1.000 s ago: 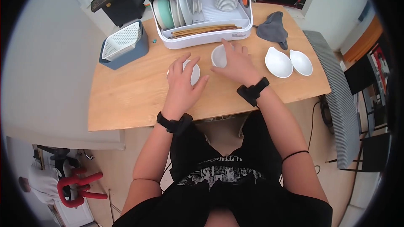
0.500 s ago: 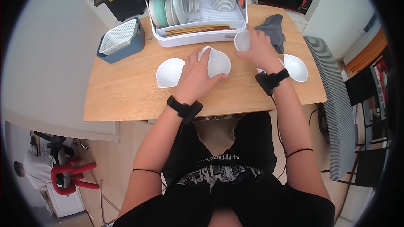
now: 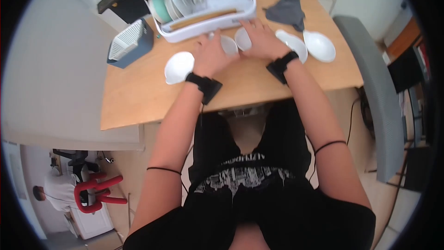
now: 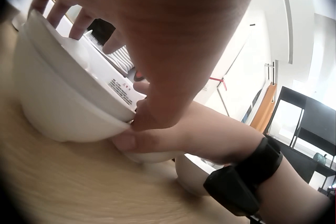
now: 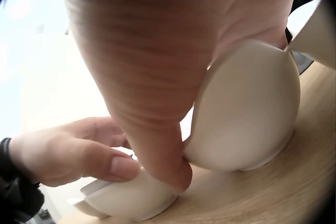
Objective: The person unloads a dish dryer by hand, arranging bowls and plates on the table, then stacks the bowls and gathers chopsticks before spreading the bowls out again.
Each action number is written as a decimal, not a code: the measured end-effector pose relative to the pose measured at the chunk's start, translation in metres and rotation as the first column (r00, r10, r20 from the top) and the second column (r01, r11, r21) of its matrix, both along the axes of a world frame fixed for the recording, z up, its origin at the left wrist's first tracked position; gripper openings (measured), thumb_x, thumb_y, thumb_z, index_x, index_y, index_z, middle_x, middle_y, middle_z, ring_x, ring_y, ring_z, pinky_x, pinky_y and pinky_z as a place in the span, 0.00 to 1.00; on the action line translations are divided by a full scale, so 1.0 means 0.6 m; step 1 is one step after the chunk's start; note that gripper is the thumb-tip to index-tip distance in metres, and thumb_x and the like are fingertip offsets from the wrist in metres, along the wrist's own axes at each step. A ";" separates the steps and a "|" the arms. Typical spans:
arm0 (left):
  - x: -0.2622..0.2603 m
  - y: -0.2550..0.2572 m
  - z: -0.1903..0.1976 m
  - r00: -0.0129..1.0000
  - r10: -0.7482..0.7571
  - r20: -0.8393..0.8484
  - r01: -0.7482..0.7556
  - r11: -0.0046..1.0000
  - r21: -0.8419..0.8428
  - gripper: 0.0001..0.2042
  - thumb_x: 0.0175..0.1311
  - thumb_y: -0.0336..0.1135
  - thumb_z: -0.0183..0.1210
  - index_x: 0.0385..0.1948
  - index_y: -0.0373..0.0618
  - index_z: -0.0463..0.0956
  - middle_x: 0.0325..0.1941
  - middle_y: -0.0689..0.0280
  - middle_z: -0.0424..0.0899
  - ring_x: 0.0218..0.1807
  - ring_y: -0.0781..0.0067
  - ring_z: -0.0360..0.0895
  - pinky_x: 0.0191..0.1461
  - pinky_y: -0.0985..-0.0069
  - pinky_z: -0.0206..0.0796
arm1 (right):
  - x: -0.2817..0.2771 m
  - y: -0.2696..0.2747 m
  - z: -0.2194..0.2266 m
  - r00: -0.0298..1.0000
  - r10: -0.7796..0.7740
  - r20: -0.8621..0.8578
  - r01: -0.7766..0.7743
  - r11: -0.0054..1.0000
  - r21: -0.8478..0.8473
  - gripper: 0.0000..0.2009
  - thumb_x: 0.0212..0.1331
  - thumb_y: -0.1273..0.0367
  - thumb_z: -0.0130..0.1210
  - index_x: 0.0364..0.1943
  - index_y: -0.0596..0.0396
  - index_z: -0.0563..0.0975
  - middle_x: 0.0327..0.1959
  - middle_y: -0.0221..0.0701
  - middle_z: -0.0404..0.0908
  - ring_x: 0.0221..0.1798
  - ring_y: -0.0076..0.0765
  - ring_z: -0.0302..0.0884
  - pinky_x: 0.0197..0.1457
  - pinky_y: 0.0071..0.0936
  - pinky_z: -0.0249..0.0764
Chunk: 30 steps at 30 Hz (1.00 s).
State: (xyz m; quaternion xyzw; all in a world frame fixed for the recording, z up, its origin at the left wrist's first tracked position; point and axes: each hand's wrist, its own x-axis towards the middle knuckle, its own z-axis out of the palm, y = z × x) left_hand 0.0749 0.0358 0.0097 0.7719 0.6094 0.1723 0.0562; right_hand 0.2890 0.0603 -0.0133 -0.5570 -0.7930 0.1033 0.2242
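Side by side at mid-table stand two small white bowls. My left hand (image 3: 213, 56) grips the left bowl (image 3: 228, 45) from above. In the left wrist view its fingertips hook over the far rim of this bowl (image 4: 63, 92), and the bowl stands tilted close over the wood. My right hand (image 3: 264, 41) spans the other bowl (image 3: 243, 40), fingers at the far side and thumb at the near side, and hides part of it. The right thumb (image 5: 178, 176) points down beside the left hand's bowl in the right wrist view.
A white spouted bowl (image 3: 179, 67) sits to the left; two more, a near one (image 3: 296, 46) and an outer one (image 3: 320, 46), are at right. Behind stand a dish rack (image 3: 208, 25) with plates and chopsticks, a blue basket (image 3: 132, 48) and a grey cloth (image 3: 286, 11).
The right hand went right with its bowl, then came back left beside the left hand. The left hand stayed around its bowl near mid-table. The head view has shifted.
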 end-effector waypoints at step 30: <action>-0.057 -0.060 0.034 0.965 -0.122 0.231 0.063 0.967 0.247 0.48 0.53 0.52 0.73 0.78 0.45 0.67 0.76 0.40 0.69 0.77 0.34 0.67 0.79 0.45 0.62 | 0.076 -0.280 -0.013 0.946 -0.111 -0.304 0.233 0.886 0.401 0.13 0.70 0.78 0.60 0.56 0.56 0.84 0.66 0.38 0.80 0.72 0.49 0.75 0.78 0.43 0.69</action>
